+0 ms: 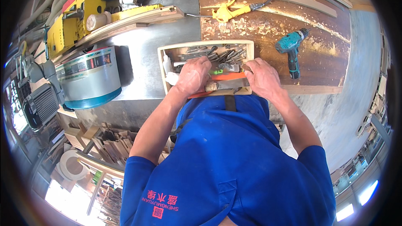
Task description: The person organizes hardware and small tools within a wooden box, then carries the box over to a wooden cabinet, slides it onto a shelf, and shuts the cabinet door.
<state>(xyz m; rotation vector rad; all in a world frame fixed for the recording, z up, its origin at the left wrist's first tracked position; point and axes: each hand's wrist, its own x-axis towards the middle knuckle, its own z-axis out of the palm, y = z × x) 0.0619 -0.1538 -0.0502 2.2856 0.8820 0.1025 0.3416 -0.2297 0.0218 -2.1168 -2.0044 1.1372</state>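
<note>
We see a desk point(142, 69) topped with grey metal on the left and brown wood on the right. A shallow wooden tray point(250, 51) straddles the seam; on the wood we find a teal drill point(292, 50), a yellow blow gun point(225, 14), a pale wooden strip point(302, 2) and scattered shavings point(268, 27).

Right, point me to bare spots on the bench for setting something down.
The metal top is bare between the white bucket and wooden tray. The brown board has room between the teal drill and the board's right edge. Crowded: the tray, with tools, left hand and right hand at it; and upper left, around the yellow unit and plank.
</note>
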